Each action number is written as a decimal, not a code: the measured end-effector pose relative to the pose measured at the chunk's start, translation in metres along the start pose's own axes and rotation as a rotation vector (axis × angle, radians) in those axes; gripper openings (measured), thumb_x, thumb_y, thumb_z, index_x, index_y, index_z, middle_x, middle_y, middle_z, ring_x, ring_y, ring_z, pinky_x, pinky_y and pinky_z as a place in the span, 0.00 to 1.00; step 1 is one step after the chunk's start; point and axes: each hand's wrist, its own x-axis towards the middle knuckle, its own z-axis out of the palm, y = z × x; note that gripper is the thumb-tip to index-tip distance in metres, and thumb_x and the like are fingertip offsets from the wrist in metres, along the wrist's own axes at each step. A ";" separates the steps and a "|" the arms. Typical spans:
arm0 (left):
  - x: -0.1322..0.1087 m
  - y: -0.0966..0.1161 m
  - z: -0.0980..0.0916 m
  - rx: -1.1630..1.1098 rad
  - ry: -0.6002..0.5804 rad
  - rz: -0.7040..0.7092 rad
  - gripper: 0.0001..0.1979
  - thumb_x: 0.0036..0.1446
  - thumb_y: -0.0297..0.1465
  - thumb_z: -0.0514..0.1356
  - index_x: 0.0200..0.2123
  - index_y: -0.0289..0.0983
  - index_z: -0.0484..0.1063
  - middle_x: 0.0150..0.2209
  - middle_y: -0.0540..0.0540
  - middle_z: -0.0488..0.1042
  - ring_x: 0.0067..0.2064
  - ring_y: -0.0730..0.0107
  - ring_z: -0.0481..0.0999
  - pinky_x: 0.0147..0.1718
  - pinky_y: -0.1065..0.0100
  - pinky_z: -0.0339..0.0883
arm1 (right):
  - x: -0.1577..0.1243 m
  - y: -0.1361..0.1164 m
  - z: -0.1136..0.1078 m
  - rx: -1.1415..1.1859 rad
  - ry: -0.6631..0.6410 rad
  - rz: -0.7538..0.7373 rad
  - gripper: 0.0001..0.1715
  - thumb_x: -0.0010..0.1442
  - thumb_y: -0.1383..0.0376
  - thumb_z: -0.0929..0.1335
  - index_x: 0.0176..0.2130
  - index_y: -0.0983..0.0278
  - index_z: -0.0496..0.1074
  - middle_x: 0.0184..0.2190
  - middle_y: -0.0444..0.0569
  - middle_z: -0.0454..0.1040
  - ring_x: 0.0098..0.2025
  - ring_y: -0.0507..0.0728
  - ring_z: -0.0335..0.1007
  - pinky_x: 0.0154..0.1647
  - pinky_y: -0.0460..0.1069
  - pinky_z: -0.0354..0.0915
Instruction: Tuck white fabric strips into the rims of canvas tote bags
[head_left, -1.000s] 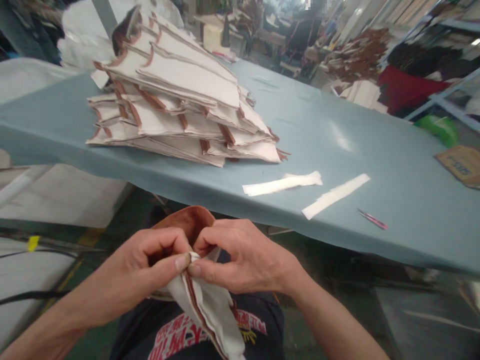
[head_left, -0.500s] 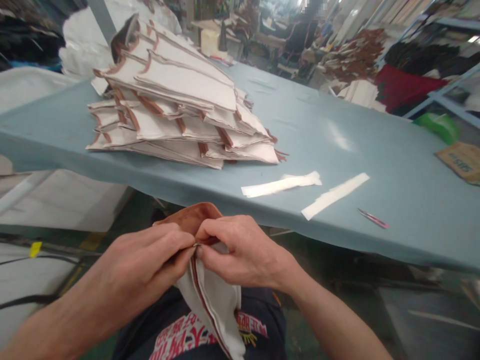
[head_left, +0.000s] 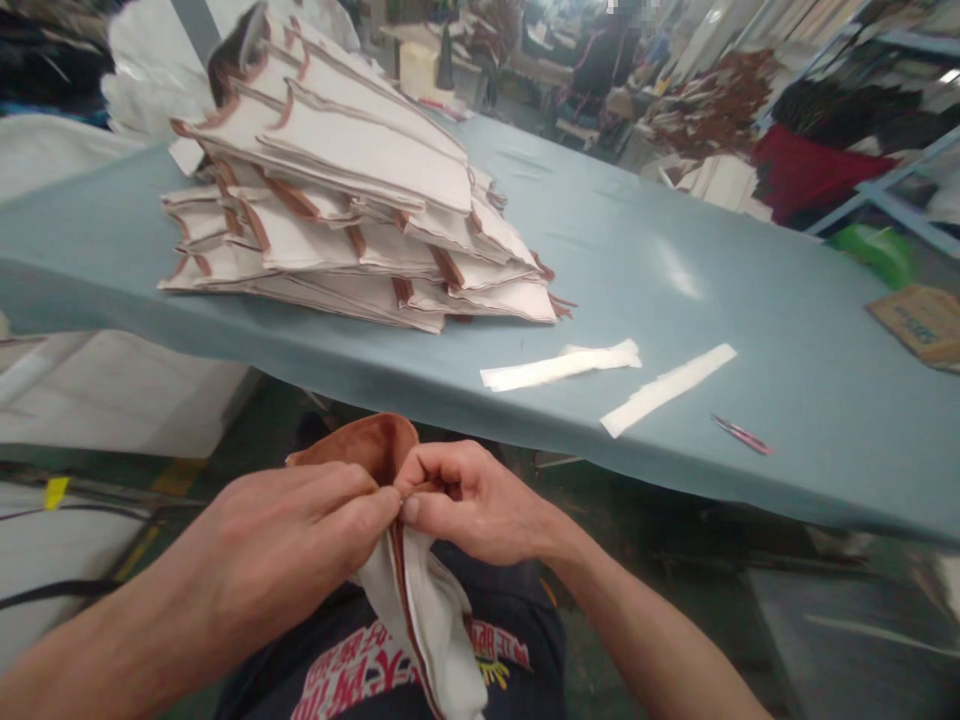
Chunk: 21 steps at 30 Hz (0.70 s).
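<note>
Currently: white fabric piece with brown trim [head_left: 431,620], long axis hanging downward toward lap; left hand [head_left: 292,540], right hand [head_left: 472,500] both pinched on its top edge, below blue-grey table [head_left: 675,290] edge.

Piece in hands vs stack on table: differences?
The held piece hangs at the lap, pinched by left hand and right hand; the stack lies piled on the table. The held piece is single, the stack many-layered. Both white fabric with brown trim.

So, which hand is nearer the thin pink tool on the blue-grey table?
Right. The right hand is down-left of the thin pink tool; the left hand lies farther left. Both pinch white brown-trimmed cloth.
</note>
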 end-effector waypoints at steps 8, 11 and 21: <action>0.001 0.013 -0.010 0.015 -0.005 0.131 0.18 0.78 0.23 0.52 0.55 0.47 0.77 0.38 0.52 0.84 0.35 0.65 0.84 0.36 0.67 0.73 | -0.004 0.002 0.002 0.288 -0.087 0.094 0.18 0.57 0.53 0.79 0.35 0.63 0.75 0.26 0.37 0.68 0.28 0.49 0.57 0.31 0.47 0.56; 0.002 0.017 -0.009 0.027 0.070 0.134 0.16 0.80 0.27 0.53 0.55 0.49 0.79 0.36 0.52 0.85 0.34 0.64 0.84 0.34 0.66 0.74 | -0.004 0.004 0.006 0.309 -0.044 0.133 0.22 0.55 0.51 0.81 0.34 0.63 0.74 0.26 0.38 0.70 0.28 0.49 0.58 0.31 0.47 0.56; 0.001 0.026 -0.002 -0.323 0.082 -0.307 0.05 0.70 0.35 0.64 0.39 0.45 0.80 0.29 0.57 0.83 0.26 0.72 0.78 0.27 0.74 0.69 | -0.012 -0.018 0.013 -0.174 0.076 -0.086 0.03 0.57 0.65 0.69 0.32 0.60 0.70 0.25 0.36 0.66 0.27 0.50 0.58 0.30 0.46 0.58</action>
